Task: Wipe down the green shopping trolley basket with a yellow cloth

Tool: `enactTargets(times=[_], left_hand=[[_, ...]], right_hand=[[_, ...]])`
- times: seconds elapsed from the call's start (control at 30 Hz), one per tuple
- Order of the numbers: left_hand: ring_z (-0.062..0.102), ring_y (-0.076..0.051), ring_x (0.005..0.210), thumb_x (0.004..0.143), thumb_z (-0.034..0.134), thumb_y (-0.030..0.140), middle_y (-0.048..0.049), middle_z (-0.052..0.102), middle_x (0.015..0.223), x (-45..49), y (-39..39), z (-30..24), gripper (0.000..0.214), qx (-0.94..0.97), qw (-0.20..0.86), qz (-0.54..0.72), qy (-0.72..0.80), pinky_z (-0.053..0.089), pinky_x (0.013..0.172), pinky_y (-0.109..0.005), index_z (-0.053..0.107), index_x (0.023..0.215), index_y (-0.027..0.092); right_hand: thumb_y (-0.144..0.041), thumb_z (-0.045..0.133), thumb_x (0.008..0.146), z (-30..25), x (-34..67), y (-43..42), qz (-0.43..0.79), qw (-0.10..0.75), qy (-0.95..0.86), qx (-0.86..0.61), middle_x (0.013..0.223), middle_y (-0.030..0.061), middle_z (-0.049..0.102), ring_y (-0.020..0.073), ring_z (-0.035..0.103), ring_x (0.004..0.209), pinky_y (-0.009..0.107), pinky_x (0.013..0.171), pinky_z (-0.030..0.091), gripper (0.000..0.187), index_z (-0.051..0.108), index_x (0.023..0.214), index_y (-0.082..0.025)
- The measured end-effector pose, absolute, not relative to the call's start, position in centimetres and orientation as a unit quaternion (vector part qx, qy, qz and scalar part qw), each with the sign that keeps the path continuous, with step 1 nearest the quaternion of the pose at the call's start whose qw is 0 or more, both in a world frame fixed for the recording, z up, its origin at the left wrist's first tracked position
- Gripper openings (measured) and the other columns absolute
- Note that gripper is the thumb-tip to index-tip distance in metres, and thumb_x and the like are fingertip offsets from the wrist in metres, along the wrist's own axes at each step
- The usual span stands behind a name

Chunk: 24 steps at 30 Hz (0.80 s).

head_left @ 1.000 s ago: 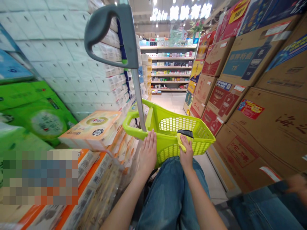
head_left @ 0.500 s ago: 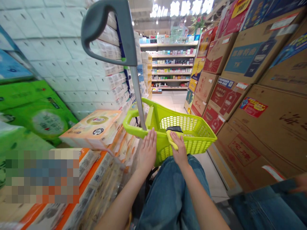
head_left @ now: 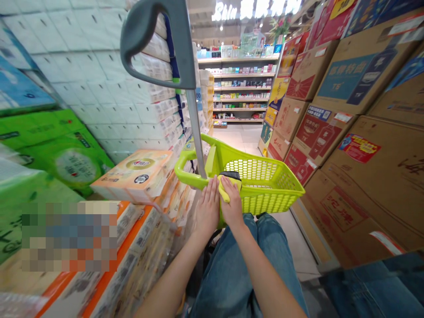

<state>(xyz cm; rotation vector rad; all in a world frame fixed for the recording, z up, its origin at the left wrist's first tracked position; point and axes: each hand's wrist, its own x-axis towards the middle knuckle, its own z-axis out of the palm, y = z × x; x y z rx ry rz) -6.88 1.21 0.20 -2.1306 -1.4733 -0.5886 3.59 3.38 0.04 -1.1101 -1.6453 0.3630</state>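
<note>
My left hand (head_left: 208,205) lies over the near rim of a lime-green plastic shopping basket (head_left: 261,204), just beside its metal pull pole (head_left: 195,128). My right hand (head_left: 232,202) presses a yellow cloth-like item (head_left: 225,189) with a black end against the same rim. The item's shape is partly hidden by my fingers. The pole rises to a grey curved grip (head_left: 155,44), which neither hand touches. The basket sits in front of my denim-covered legs (head_left: 232,269), and its inside looks bare.
Stacked tissue packs (head_left: 132,176) wall the aisle's left side, and large printed cardboard cartons (head_left: 347,176) wall the right. Shelves of small goods (head_left: 241,84) stand at the far end beyond a tiled floor (head_left: 240,137). A patch of denim (head_left: 374,282) fills the lower right corner.
My right hand and the yellow item have slid left along the rim, closing up to my left hand. The hand seen at the lower right corner earlier has gone.
</note>
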Motion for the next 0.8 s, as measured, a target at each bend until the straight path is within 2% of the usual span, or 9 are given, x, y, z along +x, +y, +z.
enactTargets(times=[0.13,0.3,0.47,0.5,0.6,0.67,0.8], left_hand=[[0.011,-0.021,0.150,0.090,0.031,0.005,-0.0128,0.017,0.161,-6.9,1.2,0.2,0.068,-0.780,0.231,-0.218,-0.539,0.027,0.121,-0.041,0.009,0.155,0.008],[0.009,-0.022,0.151,0.088,0.030,0.001,-0.0133,0.015,0.162,-6.7,0.9,0.4,0.069,-0.781,0.216,-0.214,-0.545,0.027,0.121,-0.041,0.010,0.154,0.006],[0.009,-0.022,0.150,0.087,0.030,0.000,-0.0133,0.016,0.162,-6.6,0.9,0.4,0.071,-0.780,0.216,-0.218,-0.545,0.026,0.121,-0.042,0.011,0.155,0.007],[0.009,-0.022,0.150,0.087,0.030,0.000,-0.0133,0.016,0.162,-6.6,0.9,0.3,0.071,-0.780,0.218,-0.221,-0.544,0.027,0.121,-0.042,0.011,0.155,0.007],[0.010,-0.022,0.150,0.088,0.030,0.002,-0.0133,0.019,0.161,-6.6,1.0,0.2,0.070,-0.776,0.225,-0.229,-0.543,0.027,0.121,-0.042,0.010,0.155,0.007],[0.010,-0.022,0.150,0.089,0.030,0.004,-0.0128,0.020,0.161,-6.6,1.0,0.2,0.070,-0.775,0.228,-0.229,-0.543,0.027,0.121,-0.042,0.008,0.155,0.008],[0.011,-0.022,0.150,0.090,0.030,0.005,-0.0135,0.021,0.161,-6.5,0.9,0.5,0.068,-0.777,0.232,-0.217,-0.544,0.027,0.121,-0.041,0.009,0.155,0.007]], right_hand=[[-0.011,0.041,0.083,-1.4,6.7,3.1,0.129,0.507,-0.713,-0.467,0.149,0.0032,0.047,0.0188,0.038,0.143,0.048,0.122,0.018,0.063,0.045,0.145,-0.025],[-0.011,0.041,0.082,-4.7,13.6,2.7,0.072,0.485,-0.685,-0.539,0.149,0.0042,0.047,0.0205,0.038,0.142,0.052,0.121,0.018,0.064,0.045,0.145,-0.025],[-0.011,0.045,0.078,-5.1,13.8,3.0,0.029,0.519,-0.581,-0.627,0.145,0.0076,0.052,0.0263,0.041,0.140,0.062,0.120,0.001,0.064,0.051,0.140,-0.023],[-0.010,0.045,0.077,-4.6,12.4,3.2,0.035,0.530,-0.569,-0.627,0.143,0.0086,0.054,0.0268,0.042,0.140,0.062,0.120,0.000,0.064,0.052,0.139,-0.021],[-0.008,0.042,0.079,-2.4,7.3,3.6,0.093,0.543,-0.615,-0.564,0.142,0.0084,0.055,0.0238,0.043,0.139,0.056,0.122,0.013,0.062,0.054,0.139,-0.019],[-0.010,0.041,0.081,-1.0,4.5,3.5,0.126,0.542,-0.665,-0.499,0.146,0.0062,0.051,0.0205,0.041,0.140,0.049,0.123,0.020,0.062,0.050,0.141,-0.020],[-0.009,0.040,0.082,-0.6,4.7,3.0,0.133,0.525,-0.715,-0.442,0.150,0.0038,0.046,0.0176,0.038,0.142,0.046,0.122,0.023,0.065,0.044,0.146,-0.023]])
